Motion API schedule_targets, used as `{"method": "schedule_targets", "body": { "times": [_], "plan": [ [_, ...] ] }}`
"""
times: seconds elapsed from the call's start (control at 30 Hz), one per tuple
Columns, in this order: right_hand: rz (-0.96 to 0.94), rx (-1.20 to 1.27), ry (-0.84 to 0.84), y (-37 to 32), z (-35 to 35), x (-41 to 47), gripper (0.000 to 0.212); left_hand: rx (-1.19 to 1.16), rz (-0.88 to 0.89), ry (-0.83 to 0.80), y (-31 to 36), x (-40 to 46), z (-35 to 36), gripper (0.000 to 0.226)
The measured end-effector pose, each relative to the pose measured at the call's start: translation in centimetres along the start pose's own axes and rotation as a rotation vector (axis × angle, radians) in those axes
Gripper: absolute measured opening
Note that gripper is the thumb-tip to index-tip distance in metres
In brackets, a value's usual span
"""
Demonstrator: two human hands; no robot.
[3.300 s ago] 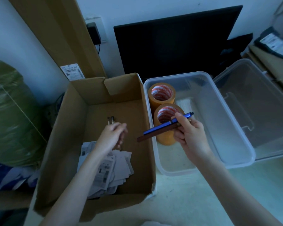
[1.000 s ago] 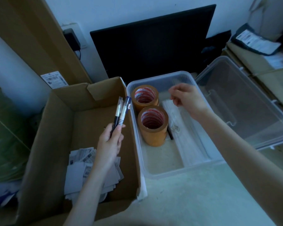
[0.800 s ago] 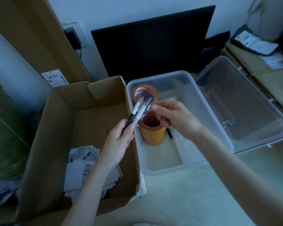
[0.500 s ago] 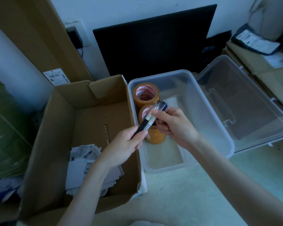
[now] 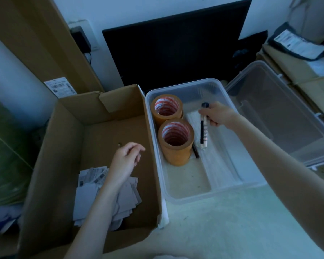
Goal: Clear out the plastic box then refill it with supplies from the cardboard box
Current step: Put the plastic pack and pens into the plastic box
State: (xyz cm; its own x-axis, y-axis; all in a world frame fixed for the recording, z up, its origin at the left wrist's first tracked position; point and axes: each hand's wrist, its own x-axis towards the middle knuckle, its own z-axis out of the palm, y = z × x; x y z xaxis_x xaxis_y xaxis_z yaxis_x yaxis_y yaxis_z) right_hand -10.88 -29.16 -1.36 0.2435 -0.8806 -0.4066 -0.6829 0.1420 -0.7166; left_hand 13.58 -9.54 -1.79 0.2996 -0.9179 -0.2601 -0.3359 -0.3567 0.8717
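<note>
1. Right hand [image 5: 218, 114] grips two pens [image 5: 203, 130] over the plastic box [image 5: 178, 191], tips pointing down beside two tape rolls [image 5: 175, 141].
2. Left hand [image 5: 126, 159] hovers inside the cardboard box [image 5: 67, 128], fingers loosely curled, holding nothing, above paper slips [image 5: 88, 195].

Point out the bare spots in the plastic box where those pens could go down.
Bare floor in the plastic box: the near-left corner in front of the tape rolls, and the right strip beside the white bundle. The left side by the rolls is crowded.
</note>
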Motion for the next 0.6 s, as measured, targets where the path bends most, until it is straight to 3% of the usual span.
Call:
{"method": "schedule_targets", "body": {
  "times": [0.1,0.2,0.47,0.6],
  "plan": [
    [0.077,-0.247,-0.145,1.1,2.1,2.5,0.036,0.075,-0.103,0.051,-2.1,1.4,0.1,0.02],
    [0.13,-0.291,-0.16,2.2,4.3,3.5,0.038,0.1,-0.187,0.112,-4.7,2.9,0.0,0.023],
    [0.096,-0.04,-0.007,3.3,4.3,3.5,0.014,0.284,-0.296,0.316,-9.7,4.8,-0.6,0.027],
    [-0.02,0.109,0.104,2.1,2.7,1.8,0.013,0.422,-0.296,0.278,-11.7,6.1,-1.0,0.025]
  ]
}}
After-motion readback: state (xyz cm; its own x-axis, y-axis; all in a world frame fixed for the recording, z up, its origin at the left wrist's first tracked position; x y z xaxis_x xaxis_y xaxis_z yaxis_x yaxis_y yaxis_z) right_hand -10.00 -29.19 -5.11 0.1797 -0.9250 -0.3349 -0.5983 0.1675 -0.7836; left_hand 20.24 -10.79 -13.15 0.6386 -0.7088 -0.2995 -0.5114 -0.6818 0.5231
